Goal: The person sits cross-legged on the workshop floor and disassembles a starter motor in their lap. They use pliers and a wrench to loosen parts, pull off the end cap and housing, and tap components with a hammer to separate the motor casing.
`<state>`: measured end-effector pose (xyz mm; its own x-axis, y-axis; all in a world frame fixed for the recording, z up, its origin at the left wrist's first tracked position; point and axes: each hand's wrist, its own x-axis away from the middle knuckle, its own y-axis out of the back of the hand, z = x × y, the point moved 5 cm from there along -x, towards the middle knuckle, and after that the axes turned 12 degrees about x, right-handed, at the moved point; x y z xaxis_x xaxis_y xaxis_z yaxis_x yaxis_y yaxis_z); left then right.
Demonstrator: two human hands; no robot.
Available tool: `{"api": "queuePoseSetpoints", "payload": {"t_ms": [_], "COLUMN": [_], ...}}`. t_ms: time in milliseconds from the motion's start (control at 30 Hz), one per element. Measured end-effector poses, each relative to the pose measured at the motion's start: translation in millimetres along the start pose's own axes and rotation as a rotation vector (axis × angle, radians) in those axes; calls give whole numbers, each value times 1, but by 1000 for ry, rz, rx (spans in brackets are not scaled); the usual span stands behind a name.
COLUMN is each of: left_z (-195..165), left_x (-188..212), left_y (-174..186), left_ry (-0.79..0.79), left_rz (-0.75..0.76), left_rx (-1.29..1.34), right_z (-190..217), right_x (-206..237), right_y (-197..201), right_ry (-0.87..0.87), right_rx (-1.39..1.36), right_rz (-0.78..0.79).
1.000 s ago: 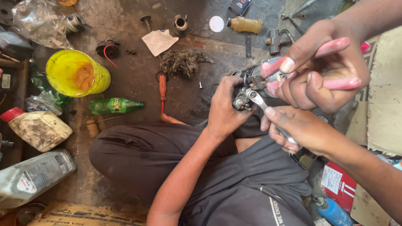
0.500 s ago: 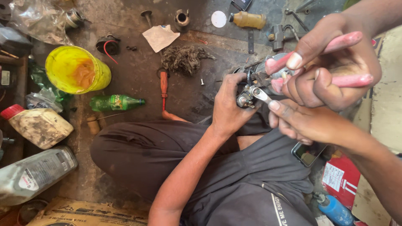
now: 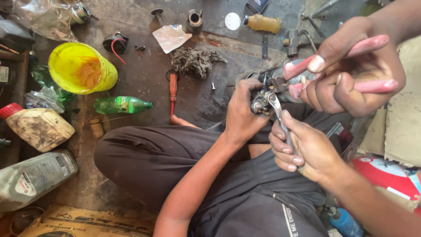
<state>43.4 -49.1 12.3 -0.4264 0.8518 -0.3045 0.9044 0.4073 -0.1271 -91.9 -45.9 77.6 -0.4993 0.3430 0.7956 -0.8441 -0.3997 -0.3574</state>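
The left hand (image 3: 242,115) is closed around a small grey metal motor assembly (image 3: 263,102), held above the lap of a seated figure in dark clothes. The right hand (image 3: 303,149), just below the assembly, grips the shaft of a silver steel ratchet wrench (image 3: 277,110), whose head sits on it. Immediately right of the assembly, another person's hand (image 3: 351,79) squeezes pink-handled pliers (image 3: 346,59) against it; left of it lies a red-handled screwdriver (image 3: 173,91).

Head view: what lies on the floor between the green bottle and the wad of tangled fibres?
A red-handled screwdriver lies between the green bottle and the wad of fibres, apart from both, seen in the head view.
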Motion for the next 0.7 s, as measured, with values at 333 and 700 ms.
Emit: {"api": "queuePoseSetpoints", "payload": {"t_ms": [333,700], "left_z": [0,-1], "left_x": [0,-1], "left_y": [-1,3], "left_ry": [-73,-80], "left_rz": [40,21], "left_rx": [22,-2], "right_z": [-3,-15], "right_x": [-2,-6], "right_y": [56,58], "right_ry": [9,153], "right_rx": [624,783], "right_rz": [-210,-329]}}
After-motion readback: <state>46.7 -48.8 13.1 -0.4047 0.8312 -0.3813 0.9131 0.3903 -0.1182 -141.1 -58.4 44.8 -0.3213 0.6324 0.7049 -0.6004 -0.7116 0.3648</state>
